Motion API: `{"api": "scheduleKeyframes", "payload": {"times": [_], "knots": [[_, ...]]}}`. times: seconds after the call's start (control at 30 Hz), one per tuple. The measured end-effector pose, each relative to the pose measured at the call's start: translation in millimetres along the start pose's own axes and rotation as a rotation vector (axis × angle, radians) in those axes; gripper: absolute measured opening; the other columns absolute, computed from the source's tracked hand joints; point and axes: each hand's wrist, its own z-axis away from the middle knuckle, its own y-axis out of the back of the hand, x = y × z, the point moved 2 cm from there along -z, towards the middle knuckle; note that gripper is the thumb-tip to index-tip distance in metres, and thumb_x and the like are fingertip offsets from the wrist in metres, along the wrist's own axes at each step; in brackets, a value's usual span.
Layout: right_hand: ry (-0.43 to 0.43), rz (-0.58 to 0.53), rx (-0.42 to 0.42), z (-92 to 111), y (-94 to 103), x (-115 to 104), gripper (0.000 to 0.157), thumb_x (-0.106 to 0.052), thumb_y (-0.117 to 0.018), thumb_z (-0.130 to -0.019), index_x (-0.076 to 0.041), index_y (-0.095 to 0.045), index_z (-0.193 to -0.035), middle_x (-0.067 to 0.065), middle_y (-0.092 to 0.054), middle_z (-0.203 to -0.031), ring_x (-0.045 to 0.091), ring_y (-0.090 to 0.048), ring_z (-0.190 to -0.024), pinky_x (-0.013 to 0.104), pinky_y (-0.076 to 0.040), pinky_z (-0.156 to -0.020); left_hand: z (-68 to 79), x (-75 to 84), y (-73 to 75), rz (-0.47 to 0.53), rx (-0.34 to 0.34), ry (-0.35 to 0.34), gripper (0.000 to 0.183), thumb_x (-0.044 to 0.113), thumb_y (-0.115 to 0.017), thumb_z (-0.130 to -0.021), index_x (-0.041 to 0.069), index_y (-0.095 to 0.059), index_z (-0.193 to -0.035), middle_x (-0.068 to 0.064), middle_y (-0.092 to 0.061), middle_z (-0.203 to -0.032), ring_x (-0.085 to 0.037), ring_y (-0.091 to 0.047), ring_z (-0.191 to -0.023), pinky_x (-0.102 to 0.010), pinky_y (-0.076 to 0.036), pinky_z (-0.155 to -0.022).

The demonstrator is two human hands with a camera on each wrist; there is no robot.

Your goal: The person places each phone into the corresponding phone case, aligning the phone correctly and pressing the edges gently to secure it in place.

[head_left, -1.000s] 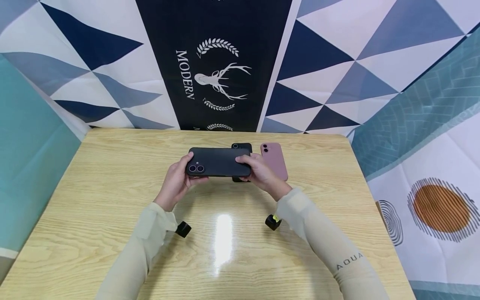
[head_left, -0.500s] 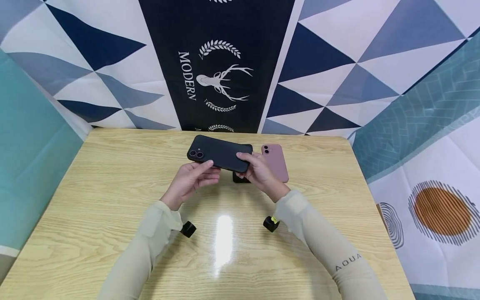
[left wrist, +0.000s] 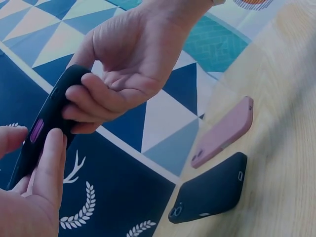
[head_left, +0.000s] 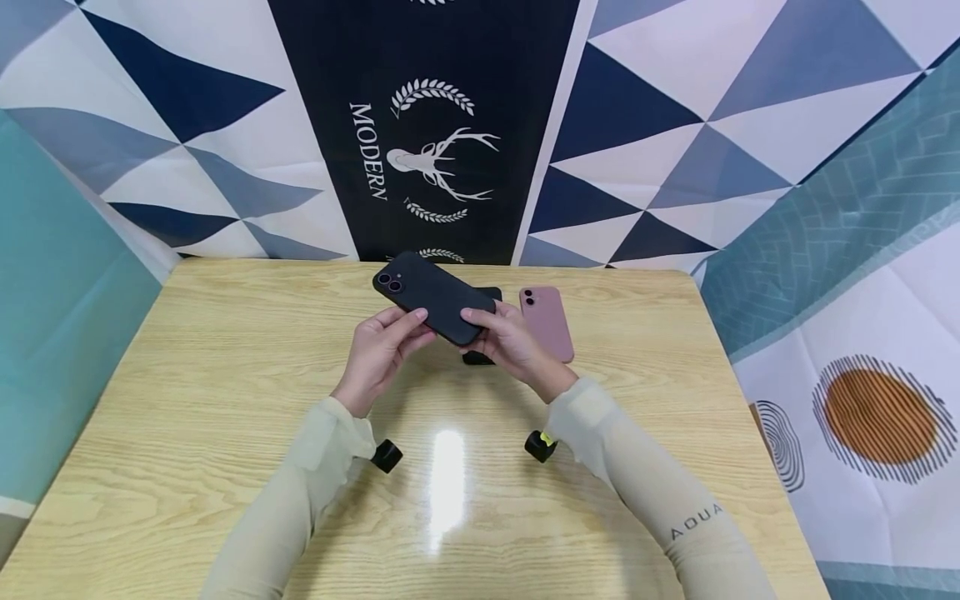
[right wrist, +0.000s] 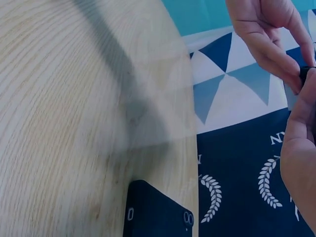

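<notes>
A phone in a black case (head_left: 442,293) is held above the table, tilted, its camera end at the upper left. My left hand (head_left: 378,354) pinches its lower long edge between thumb and fingers. At the other end, my right hand (head_left: 517,343) grips it, thumb on the back and fingers underneath. In the left wrist view, a purple strip (left wrist: 37,130) shows through an opening in the case's side. A second black-cased phone (left wrist: 211,191) lies on the table beneath, partly hidden in the head view. Right of it lies a pink-cased phone (head_left: 546,325).
The wooden table (head_left: 225,400) ends at a patterned cloth wall (head_left: 637,133) close behind the phones. A small black block (head_left: 387,456) sits by the left cuff, and another black block (head_left: 540,446) by the right cuff.
The held phone has turned from level to slanting, its camera end rising. My left hand has shifted from the phone's left end to its lower edge; the right hand keeps its grip.
</notes>
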Motion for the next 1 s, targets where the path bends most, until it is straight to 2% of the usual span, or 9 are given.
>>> {"api": "scheduleKeyframes", "payload": {"times": [0.17,0.4,0.63,0.77,0.87,1.0], "knots": [[-0.007,0.049,-0.023,0.0,-1.9,0.7,0.042,-0.003,-0.047,-0.094,0.008,-0.035,-0.133,0.004,-0.062,-0.096,0.013,-0.067,-0.071,0.026,-0.057,-0.062,-0.9,-0.1,0.3,0.004,0.060,0.015,0.009,0.001,-0.061,-0.088,0.006,-0.067,-0.093,-0.004,-0.070,-0.083,-0.010,-0.070,-0.074,-0.022,-0.056,-0.075],[-0.007,0.076,-0.060,-0.3,0.0,4.3,0.026,-0.011,-0.043,-0.097,0.004,-0.046,-0.118,0.002,-0.068,-0.079,0.014,-0.066,-0.061,0.025,-0.056,-0.059,-1.4,0.2,0.5,-0.017,0.135,0.026,0.014,0.002,-0.059,-0.089,0.004,-0.062,-0.103,-0.001,-0.069,-0.073,-0.006,-0.067,-0.064,-0.016,-0.056,-0.063],[-0.020,0.081,-0.053,-1.0,2.2,6.7,0.031,-0.024,-0.036,-0.101,0.001,-0.053,-0.107,0.004,-0.069,-0.072,0.016,-0.065,-0.058,0.026,-0.055,-0.056,-0.9,2.2,2.4,-0.067,0.169,0.027,0.011,0.003,-0.057,-0.089,0.008,-0.066,-0.093,0.000,-0.068,-0.071,-0.005,-0.064,-0.060,-0.014,-0.053,-0.055],[-0.042,0.071,-0.024,-1.9,3.6,7.7,0.030,-0.027,-0.038,-0.100,-0.004,-0.057,-0.103,0.003,-0.069,-0.074,0.016,-0.066,-0.058,0.027,-0.055,-0.055,-1.6,2.3,4.3,-0.118,0.176,0.035,0.010,0.004,-0.057,-0.089,0.008,-0.066,-0.091,0.002,-0.065,-0.070,-0.005,-0.057,-0.057,-0.013,-0.044,-0.048],[-0.056,0.060,-0.016,-3.7,4.4,7.8,0.030,-0.028,-0.038,-0.100,-0.009,-0.060,-0.093,0.002,-0.067,-0.074,0.015,-0.065,-0.059,0.027,-0.054,-0.054,-2.8,1.7,5.7,-0.142,0.180,0.042,0.012,0.006,-0.056,-0.089,0.010,-0.067,-0.086,0.004,-0.061,-0.066,-0.005,-0.050,-0.054,-0.014,-0.037,-0.045],[-0.055,0.072,-0.024,-6.6,4.9,6.5,0.031,-0.028,-0.037,-0.100,-0.011,-0.059,-0.086,0.001,-0.063,-0.069,0.012,-0.061,-0.057,0.026,-0.053,-0.055,-5.3,0.2,6.8,-0.138,0.182,0.048,0.020,0.009,-0.053,-0.091,0.014,-0.068,-0.079,0.005,-0.061,-0.069,-0.003,-0.055,-0.056,-0.014,-0.045,-0.048]]}}
